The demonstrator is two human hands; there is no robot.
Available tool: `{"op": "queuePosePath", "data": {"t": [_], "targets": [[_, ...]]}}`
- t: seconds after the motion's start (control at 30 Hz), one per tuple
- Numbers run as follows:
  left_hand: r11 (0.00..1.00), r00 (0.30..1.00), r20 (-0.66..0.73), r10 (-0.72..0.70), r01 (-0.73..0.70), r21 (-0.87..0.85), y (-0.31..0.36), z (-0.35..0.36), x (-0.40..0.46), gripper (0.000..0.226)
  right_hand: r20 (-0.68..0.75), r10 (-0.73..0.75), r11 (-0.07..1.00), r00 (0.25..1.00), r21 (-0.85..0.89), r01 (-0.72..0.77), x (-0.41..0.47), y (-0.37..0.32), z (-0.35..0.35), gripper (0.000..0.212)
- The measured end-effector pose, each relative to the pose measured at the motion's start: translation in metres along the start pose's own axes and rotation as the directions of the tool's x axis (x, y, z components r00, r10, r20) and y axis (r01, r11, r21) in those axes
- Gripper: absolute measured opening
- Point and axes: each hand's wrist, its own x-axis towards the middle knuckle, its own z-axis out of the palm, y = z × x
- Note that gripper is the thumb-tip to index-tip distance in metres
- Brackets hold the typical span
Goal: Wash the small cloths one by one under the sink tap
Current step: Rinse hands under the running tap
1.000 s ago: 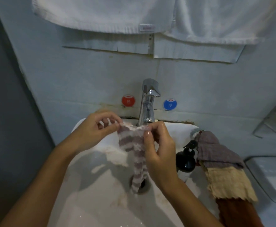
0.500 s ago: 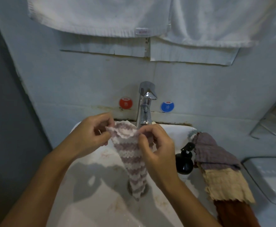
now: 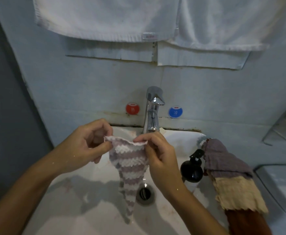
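While the left hand (image 3: 86, 146) and right hand (image 3: 157, 153) pinch its top edge, the striped cloth (image 3: 128, 168) hangs pointed over the sink (image 3: 81, 206); soap bottle (image 3: 192, 168) at three o'clock.

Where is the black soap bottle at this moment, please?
In the head view the black soap bottle stands on the right side of the sink, between the right hand and the pile of cloths draped over the rim.
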Motion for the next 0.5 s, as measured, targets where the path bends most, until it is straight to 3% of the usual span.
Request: {"op": "queuePosePath", "data": {"t": [0.1,0.2,0.33,0.5], "targets": [[0.948,0.998,-0.003,0.063,-0.059,0.314,0.000,-0.004,-0.001,0.015,-0.008,0.033,0.999,0.999,0.025,-0.033,-0.001,-0.002,-0.002,0.026],[0.868,0.989,0.057,0.140,-0.150,0.474,0.005,-0.006,0.000,0.020,0.010,-0.013,0.999,1.000,-0.052,0.014,-0.002,-0.002,-0.002,0.016],[0.790,0.971,0.133,0.197,-0.238,0.565,0.007,-0.011,0.000,0.022,-0.065,-0.053,0.990,0.997,-0.134,0.044,-0.001,0.000,-0.001,0.030],[0.782,0.976,0.087,0.201,-0.214,0.585,0.012,-0.010,-0.009,0.030,-0.122,-0.026,0.991,0.992,-0.133,0.010,-0.001,0.000,-0.003,0.025]]}}
